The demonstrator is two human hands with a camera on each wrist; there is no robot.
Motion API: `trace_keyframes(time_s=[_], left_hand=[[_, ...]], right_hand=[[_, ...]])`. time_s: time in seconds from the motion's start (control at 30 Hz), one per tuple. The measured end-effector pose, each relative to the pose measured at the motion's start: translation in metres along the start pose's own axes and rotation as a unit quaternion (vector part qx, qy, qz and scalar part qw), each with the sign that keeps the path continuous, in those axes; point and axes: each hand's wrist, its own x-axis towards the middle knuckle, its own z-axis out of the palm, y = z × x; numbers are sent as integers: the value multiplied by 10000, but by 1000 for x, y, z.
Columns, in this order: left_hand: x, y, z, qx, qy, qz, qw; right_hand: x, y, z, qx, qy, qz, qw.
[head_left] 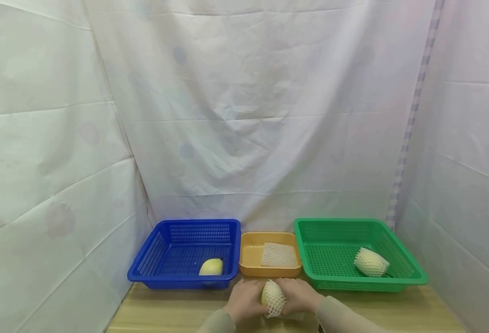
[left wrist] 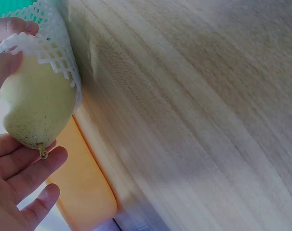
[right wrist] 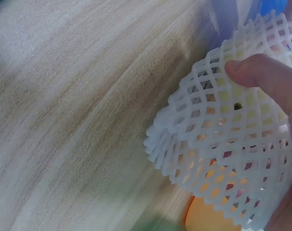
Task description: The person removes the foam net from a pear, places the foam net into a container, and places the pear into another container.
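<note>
A pale yellow pear (left wrist: 40,106) sits partly inside a white foam net sleeve (head_left: 274,299), just above the wooden table. My left hand (head_left: 244,299) holds the pear, its thumb at the sleeve's edge and its fingers beneath the stem end. That end, stem showing, is bare in the left wrist view. On the other side my right hand (head_left: 297,295) grips the sleeve, the thumb (right wrist: 247,72) pressed on the mesh. In the right wrist view the far part of the net (right wrist: 199,130) extends loose past the pear.
At the left stands a blue basket (head_left: 178,279) holding a bare pear (head_left: 211,267). A yellow tray (head_left: 253,272) in the middle contains flat foam netting (head_left: 278,255). The green basket (head_left: 352,280) at right holds a netted pear (head_left: 370,262). White cloth (head_left: 244,138) hangs behind.
</note>
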Motion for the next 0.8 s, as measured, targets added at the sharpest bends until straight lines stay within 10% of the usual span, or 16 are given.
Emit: trace_keyframes(time_s=[0.8], left_hand=[[-5, -2, 1, 44, 337, 135, 9993]], right_hand=[[-1, 1, -1, 225, -66, 126, 9996]])
